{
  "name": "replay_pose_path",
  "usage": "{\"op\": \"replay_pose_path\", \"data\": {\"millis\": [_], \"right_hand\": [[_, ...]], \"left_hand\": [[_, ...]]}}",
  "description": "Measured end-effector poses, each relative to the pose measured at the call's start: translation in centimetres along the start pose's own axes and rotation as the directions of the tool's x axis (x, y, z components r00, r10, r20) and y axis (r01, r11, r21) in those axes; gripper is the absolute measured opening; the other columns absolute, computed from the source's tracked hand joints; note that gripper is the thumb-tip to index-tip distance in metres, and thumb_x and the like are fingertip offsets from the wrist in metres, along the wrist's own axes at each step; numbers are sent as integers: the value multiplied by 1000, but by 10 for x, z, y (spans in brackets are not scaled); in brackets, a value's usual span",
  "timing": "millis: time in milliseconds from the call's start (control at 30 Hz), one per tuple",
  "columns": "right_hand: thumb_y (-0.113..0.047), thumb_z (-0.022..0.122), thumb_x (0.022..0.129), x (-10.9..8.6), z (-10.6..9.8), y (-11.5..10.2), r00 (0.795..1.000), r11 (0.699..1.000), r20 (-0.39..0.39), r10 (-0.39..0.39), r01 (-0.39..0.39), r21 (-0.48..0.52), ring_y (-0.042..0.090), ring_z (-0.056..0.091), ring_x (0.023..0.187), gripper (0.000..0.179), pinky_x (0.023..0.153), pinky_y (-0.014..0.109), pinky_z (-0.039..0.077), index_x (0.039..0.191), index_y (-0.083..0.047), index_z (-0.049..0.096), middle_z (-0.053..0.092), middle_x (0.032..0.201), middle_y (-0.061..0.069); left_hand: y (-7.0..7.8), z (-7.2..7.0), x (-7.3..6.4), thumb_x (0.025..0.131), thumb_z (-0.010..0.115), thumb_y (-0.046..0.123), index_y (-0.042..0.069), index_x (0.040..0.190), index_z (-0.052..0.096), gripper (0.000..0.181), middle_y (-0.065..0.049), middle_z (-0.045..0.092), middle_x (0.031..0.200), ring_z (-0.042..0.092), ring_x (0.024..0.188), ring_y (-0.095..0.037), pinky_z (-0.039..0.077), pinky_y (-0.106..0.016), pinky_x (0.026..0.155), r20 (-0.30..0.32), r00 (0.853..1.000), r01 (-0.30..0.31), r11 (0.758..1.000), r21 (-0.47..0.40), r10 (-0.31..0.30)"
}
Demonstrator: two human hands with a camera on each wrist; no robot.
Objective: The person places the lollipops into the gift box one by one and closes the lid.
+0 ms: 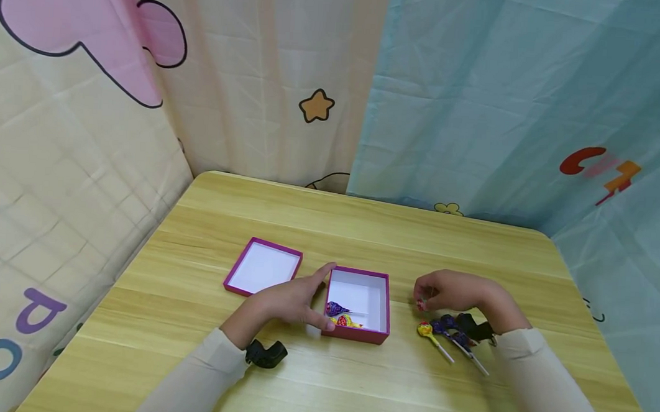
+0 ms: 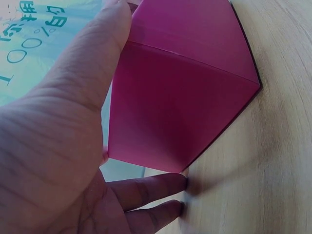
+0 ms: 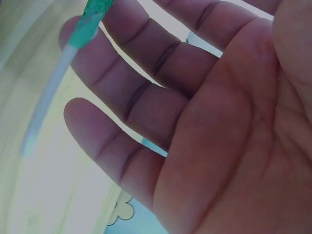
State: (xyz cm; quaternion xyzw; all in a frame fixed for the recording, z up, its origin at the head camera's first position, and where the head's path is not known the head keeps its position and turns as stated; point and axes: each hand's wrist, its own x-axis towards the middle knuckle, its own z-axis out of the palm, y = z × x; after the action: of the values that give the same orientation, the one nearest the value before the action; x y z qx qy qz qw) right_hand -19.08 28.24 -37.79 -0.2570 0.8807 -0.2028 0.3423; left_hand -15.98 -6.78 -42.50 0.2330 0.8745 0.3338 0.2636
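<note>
On the table stands a magenta box (image 1: 355, 335) with a white inside. A purple-wrapped lollipop (image 1: 336, 309) and a yellow-and-red one (image 1: 346, 321) lie in it. My left hand (image 1: 294, 300) holds the box at its left side, thumb at the near corner and index finger at the far one. To the right of the box, my right hand (image 1: 454, 290) pinches a lollipop (image 3: 46, 100) whose white stick and green wrapper end show in the right wrist view. In the head view, fingers mostly cover it. Below that hand lie a yellow lollipop (image 1: 425, 330) and several purple-wrapped ones (image 1: 448, 324).
The box's lid (image 1: 265, 268), white inside up with a magenta rim, lies behind and left of the box. Black bands with cameras sit at the left wrist (image 1: 266, 355) and right wrist (image 1: 475, 327). Printed curtains (image 1: 453, 100) hang around the wooden table (image 1: 354, 388).
</note>
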Motion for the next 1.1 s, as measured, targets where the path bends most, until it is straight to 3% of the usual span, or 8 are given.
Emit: {"op": "replay_pose_path", "data": {"millis": [467, 833, 1100], "right_hand": [[-11, 64, 96, -1, -11, -24, 994, 994, -38, -107, 108, 12, 16, 49, 73, 4, 64, 29, 42, 95, -13, 60, 52, 79, -2], [-12, 63, 96, 10, -13, -49, 984, 987, -74, -163, 162, -22, 14, 47, 70, 6, 62, 29, 41, 94, -15, 59, 49, 76, -4], [-19, 65, 97, 19, -16, -69, 972, 976, -94, -214, 210, -52, 14, 52, 76, 5, 66, 30, 45, 96, -20, 60, 55, 81, -5]], "left_hand": [[1, -1, 0, 73, 82, 58, 25, 161, 4, 122, -11, 30, 159, 30, 144, -24, 28, -47, 115, 11, 1000, -9, 1000, -23, 9], [2, -1, 0, 72, 82, 59, 26, 161, 4, 123, -8, 29, 160, 28, 145, -23, 27, -46, 116, 9, 1000, 14, 1000, -21, -14], [2, -1, 0, 71, 82, 61, 26, 161, 5, 123, -9, 31, 159, 30, 145, -23, 27, -46, 115, 7, 1000, 20, 1000, -11, -20]]}}
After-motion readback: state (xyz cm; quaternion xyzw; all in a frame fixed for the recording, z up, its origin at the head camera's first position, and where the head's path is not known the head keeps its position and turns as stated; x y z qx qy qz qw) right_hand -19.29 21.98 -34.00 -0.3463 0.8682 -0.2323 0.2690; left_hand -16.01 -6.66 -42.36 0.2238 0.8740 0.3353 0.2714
